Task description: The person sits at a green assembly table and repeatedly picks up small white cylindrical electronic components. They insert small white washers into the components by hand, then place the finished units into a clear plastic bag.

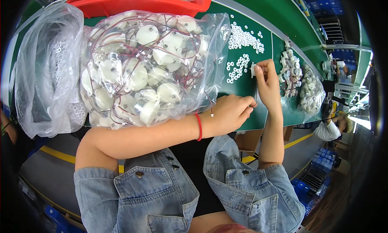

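Observation:
My right hand point(266, 80) is raised over the green table point(246, 85) and pinches a small white plastic part point(253, 70) between its fingertips. My left hand point(231, 111) rests curled at the table's near edge, fingertips pinched together; what it holds is hidden. A red cord circles the left wrist. White washers point(242, 47) lie scattered on the table just beyond my right hand. A large clear bag of round white motors with red wires point(145, 67) lies to the left of both hands.
A second clear bag point(48, 71) sits at the far left. A red bin point(141, 2) stands behind the bags. Stacks of white parts point(290, 69) and another clear bag point(311, 91) lie to the right. Another person point(335, 128) works further along.

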Motion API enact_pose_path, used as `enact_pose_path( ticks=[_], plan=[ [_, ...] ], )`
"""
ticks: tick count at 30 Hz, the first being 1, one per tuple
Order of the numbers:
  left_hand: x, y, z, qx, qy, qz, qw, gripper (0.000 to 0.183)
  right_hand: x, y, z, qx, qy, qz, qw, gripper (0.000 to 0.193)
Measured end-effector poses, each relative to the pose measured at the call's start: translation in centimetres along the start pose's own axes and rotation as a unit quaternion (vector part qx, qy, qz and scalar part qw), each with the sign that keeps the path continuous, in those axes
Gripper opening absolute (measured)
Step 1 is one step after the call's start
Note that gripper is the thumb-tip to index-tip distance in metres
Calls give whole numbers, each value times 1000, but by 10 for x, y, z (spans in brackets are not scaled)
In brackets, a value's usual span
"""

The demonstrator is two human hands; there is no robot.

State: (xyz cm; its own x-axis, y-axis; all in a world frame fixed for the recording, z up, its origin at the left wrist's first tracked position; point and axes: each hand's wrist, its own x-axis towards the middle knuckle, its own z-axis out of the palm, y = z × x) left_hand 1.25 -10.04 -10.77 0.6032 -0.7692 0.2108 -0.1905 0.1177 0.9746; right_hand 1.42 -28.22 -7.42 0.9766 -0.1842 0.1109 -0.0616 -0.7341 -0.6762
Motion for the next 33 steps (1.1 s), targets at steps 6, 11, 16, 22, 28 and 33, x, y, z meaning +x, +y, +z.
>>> enact_pose_path(
  ticks=[6,11,16,22,28,33],
  plan=[
    [2,3,-3,-14,24,9,1000,18,10,4,5,-22,-1,-8,1000,17],
    [2,5,-3,-31,38,4,999,18,15,5,7,-46,4,-2,999,19],
    [1,5,-1,-30,49,3,998,19,16,5,5,-56,-4,3,998,19],
    [2,4,-1,-39,49,5,998,19,17,0,3,-77,-12,-5,997,20],
    [0,5,-1,-30,58,9,998,18,21,-10,-4,-125,-72,-1,990,18],
    [2,4,0,-27,51,6,998,18,29,-12,-9,-157,-114,-73,978,18]
  ],
)
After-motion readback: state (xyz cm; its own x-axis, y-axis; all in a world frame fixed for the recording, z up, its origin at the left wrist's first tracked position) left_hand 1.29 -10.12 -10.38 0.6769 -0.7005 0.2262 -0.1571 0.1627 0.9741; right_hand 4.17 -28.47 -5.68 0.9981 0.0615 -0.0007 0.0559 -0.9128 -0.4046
